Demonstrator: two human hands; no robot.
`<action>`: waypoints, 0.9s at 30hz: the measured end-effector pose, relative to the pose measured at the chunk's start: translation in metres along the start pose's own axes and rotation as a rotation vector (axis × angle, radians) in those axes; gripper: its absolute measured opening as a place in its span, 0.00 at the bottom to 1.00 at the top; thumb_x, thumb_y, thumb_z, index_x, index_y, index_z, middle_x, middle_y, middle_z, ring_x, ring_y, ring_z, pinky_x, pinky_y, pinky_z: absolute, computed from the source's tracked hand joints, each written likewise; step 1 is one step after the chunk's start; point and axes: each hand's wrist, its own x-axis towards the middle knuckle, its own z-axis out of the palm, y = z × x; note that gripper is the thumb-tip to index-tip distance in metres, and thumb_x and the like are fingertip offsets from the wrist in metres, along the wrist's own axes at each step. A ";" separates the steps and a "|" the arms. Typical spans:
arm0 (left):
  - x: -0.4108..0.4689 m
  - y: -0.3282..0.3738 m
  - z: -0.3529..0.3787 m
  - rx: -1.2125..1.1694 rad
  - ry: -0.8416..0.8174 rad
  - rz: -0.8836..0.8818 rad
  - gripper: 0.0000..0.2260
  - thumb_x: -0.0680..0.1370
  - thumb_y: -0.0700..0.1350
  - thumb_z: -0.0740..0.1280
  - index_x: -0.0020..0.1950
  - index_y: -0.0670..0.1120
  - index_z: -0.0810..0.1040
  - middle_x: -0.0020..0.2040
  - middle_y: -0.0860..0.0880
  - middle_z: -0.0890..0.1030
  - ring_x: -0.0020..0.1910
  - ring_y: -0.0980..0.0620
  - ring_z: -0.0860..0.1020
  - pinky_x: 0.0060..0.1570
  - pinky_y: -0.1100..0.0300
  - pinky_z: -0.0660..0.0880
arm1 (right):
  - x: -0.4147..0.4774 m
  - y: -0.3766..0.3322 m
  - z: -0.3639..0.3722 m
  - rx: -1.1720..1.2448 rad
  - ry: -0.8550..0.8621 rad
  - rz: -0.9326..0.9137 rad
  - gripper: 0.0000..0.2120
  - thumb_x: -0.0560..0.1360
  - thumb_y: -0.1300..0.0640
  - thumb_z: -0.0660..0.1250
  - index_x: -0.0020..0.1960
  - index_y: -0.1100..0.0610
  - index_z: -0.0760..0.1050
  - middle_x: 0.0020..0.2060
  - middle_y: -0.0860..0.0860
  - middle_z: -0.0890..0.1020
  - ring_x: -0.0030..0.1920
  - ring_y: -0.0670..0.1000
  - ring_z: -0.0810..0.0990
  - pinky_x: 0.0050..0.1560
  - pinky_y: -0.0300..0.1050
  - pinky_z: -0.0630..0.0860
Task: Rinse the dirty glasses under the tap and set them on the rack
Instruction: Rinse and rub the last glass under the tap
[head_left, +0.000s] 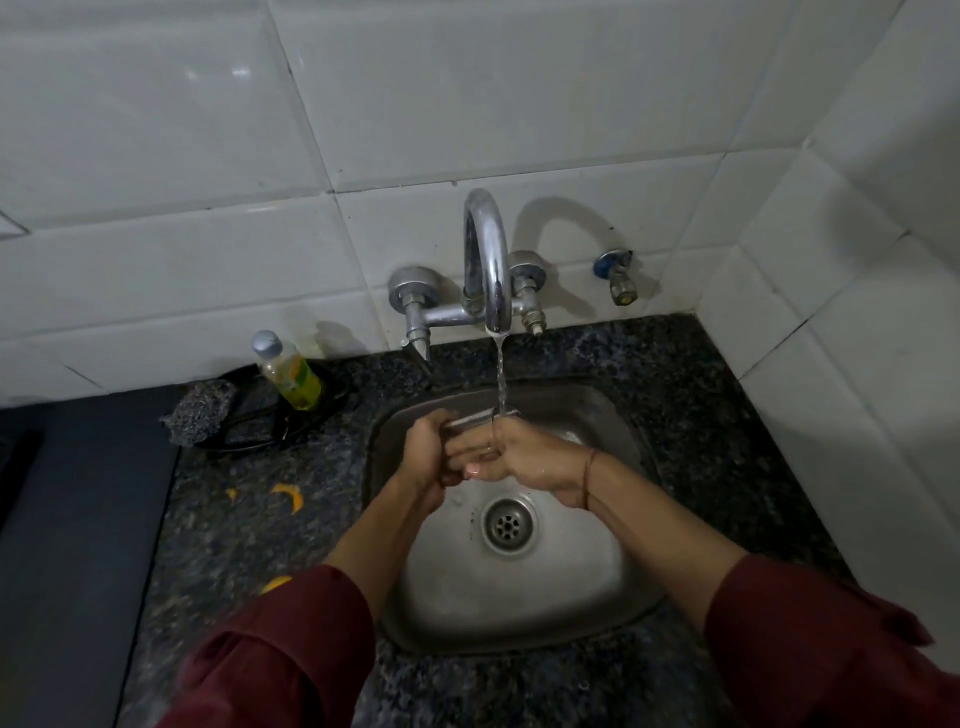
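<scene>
- Water (501, 379) runs in a thin stream from the chrome tap (487, 260), landing on the rim of the clear glass (475, 434) I'm holding over the steel sink (613, 415).
- Glass sits tilted on its side, directly below the tap spout, w/ both my hands around it.
- L hand (423, 447) is curled round the glass's left end, fingers wrapped tight on it.
- R hand (524, 457) clamps the other end from the right; thumb and fingers pressed to the glass wall, water hitting just by the knuckles.
- Red thread band (589, 478) on my R wrist; maroon sleeves pushed up both forearms.
- Sink drain (508, 525) lies below my hands, nearer me than the tap.
- Left of the tap, on the dark granite counter (691, 395): yellow dish-soap bottle (291, 374) standing in a black wire holder (270, 426), steel scrubber (200, 410) resting at the holder's left edge.
- Orange peel scraps (291, 493) on the counter, left of the sink.
- Small blue-handled valve (615, 275) on the white tiled wall, right of the tap.
</scene>
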 end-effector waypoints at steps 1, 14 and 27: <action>0.001 0.002 -0.002 0.011 0.020 -0.013 0.17 0.82 0.45 0.54 0.33 0.47 0.69 0.22 0.51 0.68 0.16 0.55 0.62 0.17 0.69 0.52 | 0.000 -0.002 -0.001 -0.050 -0.038 0.008 0.20 0.79 0.72 0.64 0.69 0.63 0.75 0.64 0.58 0.81 0.66 0.53 0.79 0.68 0.44 0.74; 0.003 0.001 -0.002 0.014 0.076 0.309 0.12 0.82 0.46 0.63 0.41 0.43 0.77 0.34 0.43 0.77 0.23 0.50 0.72 0.19 0.63 0.66 | -0.001 -0.009 0.004 -0.065 0.249 -0.166 0.10 0.77 0.69 0.67 0.56 0.63 0.83 0.47 0.55 0.86 0.48 0.50 0.82 0.50 0.43 0.80; -0.003 0.016 -0.007 0.025 0.055 0.151 0.15 0.81 0.48 0.61 0.38 0.44 0.77 0.30 0.45 0.74 0.19 0.52 0.68 0.16 0.67 0.58 | 0.004 -0.007 0.000 -0.510 0.165 -0.247 0.14 0.77 0.62 0.70 0.61 0.54 0.83 0.58 0.52 0.85 0.61 0.50 0.81 0.67 0.46 0.73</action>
